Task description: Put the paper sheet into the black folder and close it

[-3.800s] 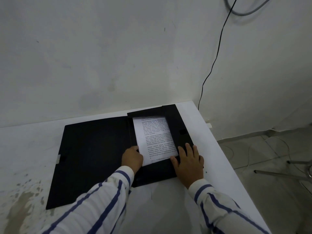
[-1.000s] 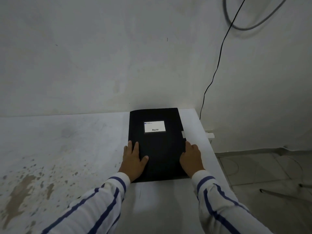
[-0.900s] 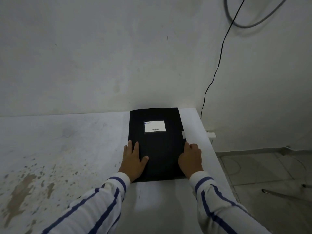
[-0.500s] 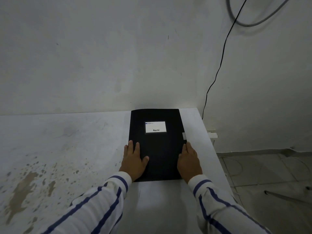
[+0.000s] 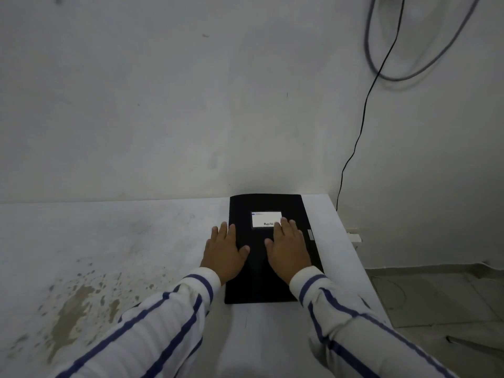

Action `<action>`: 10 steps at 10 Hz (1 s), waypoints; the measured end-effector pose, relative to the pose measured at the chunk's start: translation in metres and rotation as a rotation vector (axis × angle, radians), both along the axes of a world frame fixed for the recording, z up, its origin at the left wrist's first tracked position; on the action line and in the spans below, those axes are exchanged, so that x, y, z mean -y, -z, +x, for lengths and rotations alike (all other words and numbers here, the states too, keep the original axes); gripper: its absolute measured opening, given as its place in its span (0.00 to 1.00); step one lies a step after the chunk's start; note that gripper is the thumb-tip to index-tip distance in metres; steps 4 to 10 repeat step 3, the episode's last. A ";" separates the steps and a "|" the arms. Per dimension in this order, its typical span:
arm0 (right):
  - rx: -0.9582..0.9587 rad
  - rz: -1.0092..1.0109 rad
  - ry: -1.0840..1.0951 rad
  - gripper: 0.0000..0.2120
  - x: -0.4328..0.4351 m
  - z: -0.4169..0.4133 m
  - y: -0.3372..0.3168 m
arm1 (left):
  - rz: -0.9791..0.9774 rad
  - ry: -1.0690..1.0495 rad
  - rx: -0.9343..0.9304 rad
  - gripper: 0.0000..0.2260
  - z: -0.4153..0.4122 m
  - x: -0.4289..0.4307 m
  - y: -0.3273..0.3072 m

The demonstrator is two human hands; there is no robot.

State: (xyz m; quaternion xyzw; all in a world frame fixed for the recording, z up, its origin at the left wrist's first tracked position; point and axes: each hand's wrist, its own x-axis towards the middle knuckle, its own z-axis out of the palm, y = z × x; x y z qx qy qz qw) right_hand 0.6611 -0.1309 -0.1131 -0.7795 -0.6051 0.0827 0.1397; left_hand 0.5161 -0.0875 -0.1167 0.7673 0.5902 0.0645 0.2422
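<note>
The black folder [image 5: 256, 279] lies closed and flat on the white table [image 5: 136, 241], near its right edge, with a white label [image 5: 263, 219] on the cover. The paper sheet is hidden inside. My left hand [image 5: 225, 251] rests palm down across the folder's left edge, fingers spread. My right hand [image 5: 289, 248] lies flat on the middle of the cover, fingertips touching the label's lower right corner. Neither hand grips anything.
A wall stands right behind the table. A black cable [image 5: 354, 148] hangs down the wall past the table's far right corner. Brown stains [image 5: 73, 309] mark the table's left part. The table's right edge drops to a tiled floor [image 5: 436, 296].
The folder, open with the sheet showing 3.8 s ago, is now closed. In the last half second my right hand slid from the folder's right edge onto the middle of the cover.
</note>
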 end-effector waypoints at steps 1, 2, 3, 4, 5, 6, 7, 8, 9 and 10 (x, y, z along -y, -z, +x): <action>0.041 0.098 -0.061 0.25 -0.014 -0.020 -0.033 | 0.088 0.009 -0.007 0.32 -0.011 -0.012 -0.038; 0.074 0.190 -0.098 0.25 -0.026 -0.040 -0.074 | 0.197 0.026 0.014 0.31 -0.027 -0.023 -0.085; 0.094 0.285 -0.118 0.25 -0.038 -0.064 -0.123 | 0.329 0.011 0.057 0.31 -0.044 -0.032 -0.135; 0.094 0.285 -0.118 0.25 -0.038 -0.064 -0.123 | 0.329 0.011 0.057 0.31 -0.044 -0.032 -0.135; 0.094 0.285 -0.118 0.25 -0.038 -0.064 -0.123 | 0.329 0.011 0.057 0.31 -0.044 -0.032 -0.135; 0.094 0.285 -0.118 0.25 -0.038 -0.064 -0.123 | 0.329 0.011 0.057 0.31 -0.044 -0.032 -0.135; 0.094 0.285 -0.118 0.25 -0.038 -0.064 -0.123 | 0.329 0.011 0.057 0.31 -0.044 -0.032 -0.135; 0.094 0.285 -0.118 0.25 -0.038 -0.064 -0.123 | 0.329 0.011 0.057 0.31 -0.044 -0.032 -0.135; 0.094 0.285 -0.118 0.25 -0.038 -0.064 -0.123 | 0.329 0.011 0.057 0.31 -0.044 -0.032 -0.135; 0.094 0.285 -0.118 0.25 -0.038 -0.064 -0.123 | 0.329 0.011 0.057 0.31 -0.044 -0.032 -0.135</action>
